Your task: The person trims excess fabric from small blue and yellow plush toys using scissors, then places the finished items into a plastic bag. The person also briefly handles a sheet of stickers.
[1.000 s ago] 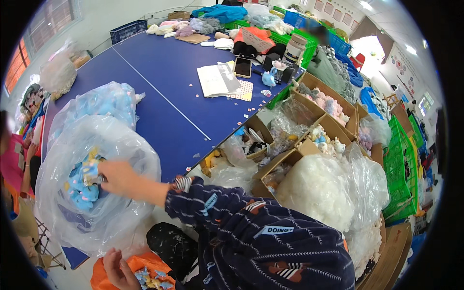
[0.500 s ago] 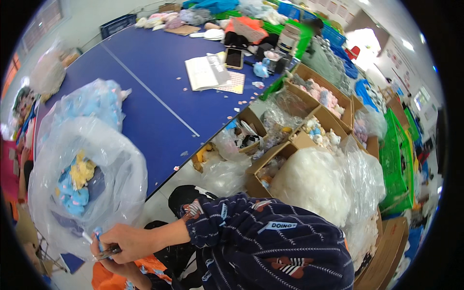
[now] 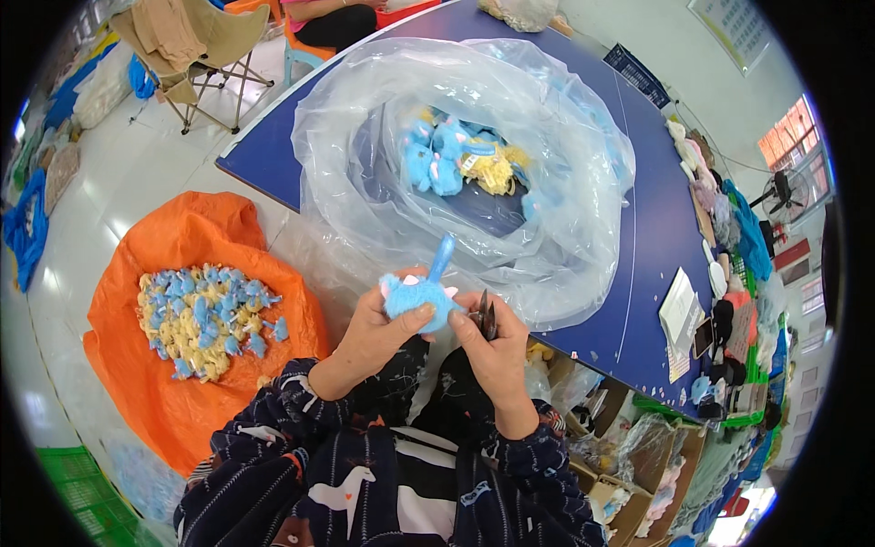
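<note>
A small fluffy blue plush toy [image 3: 415,303] with pale pink-white ears and a blue strap rising from it is held before me. My left hand [image 3: 365,339] grips its left side, thumb pressed on the front. With thumb and fingers closed, my right hand [image 3: 497,360] pinches the toy's right edge and also holds dark metal snips [image 3: 487,317], blades pointing up and away from the plush. Just beyond the hands, a large clear plastic bag [image 3: 337,155] lies rolled open on the blue table [image 3: 264,169]. Several blue toys [image 3: 436,157] and yellow toys [image 3: 494,168] lie inside it.
On the floor at left, an orange sack [image 3: 118,337] holds many blue and yellow plush pieces [image 3: 205,314]. A folding chair [image 3: 205,55] stands at far left, near a seated person [image 3: 333,20]. Cardboard boxes [image 3: 629,510] stand at lower right; papers [image 3: 679,310] lie on the table.
The view has swung left, bringing the orange sack into full sight. My hands, earlier low beside the bag and overlapping, now hold the blue toy up, spread to its two sides.
</note>
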Available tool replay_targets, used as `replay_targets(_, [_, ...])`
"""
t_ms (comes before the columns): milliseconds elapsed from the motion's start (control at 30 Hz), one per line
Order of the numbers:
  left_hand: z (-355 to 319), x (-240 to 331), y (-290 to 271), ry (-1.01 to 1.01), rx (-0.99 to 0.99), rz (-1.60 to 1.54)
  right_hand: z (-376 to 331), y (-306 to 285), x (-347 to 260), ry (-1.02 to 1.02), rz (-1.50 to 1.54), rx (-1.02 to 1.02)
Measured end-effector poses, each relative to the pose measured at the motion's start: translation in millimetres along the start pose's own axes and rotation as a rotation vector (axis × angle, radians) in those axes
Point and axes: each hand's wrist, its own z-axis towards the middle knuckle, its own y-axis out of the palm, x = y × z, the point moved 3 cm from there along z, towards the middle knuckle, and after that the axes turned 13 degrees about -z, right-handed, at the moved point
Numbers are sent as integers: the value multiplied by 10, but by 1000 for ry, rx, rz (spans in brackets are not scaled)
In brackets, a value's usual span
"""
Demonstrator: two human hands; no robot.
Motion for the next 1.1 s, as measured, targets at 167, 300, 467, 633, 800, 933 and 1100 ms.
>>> replay_targets(167, [-75,77,-57,42,-29,142,12,140,-117,-129,50,-45])
replay_targets(300, [-247,551,-269,306,-166,497,282,-31,-404,-219,-336,-172])
replay_targets(467, [-644,1420,-745,183,423,1510,960,-317,-420,-307,-690,142])
replay_targets(633, [-781,1443,-791,302,553,1382,1513,-293,-4,-254,-992,447])
replay_targets(800, [-443,937,-423,97,-81,873,1459,-465,108,-49,-371,232])
replay_targets(933, [-146,647,-144,42,-164,482,920,-380,-200,78,126,27])
replay_targets(1100, [98,222,103,-55,-168,-44,383,-194,-189,176,548,-228])
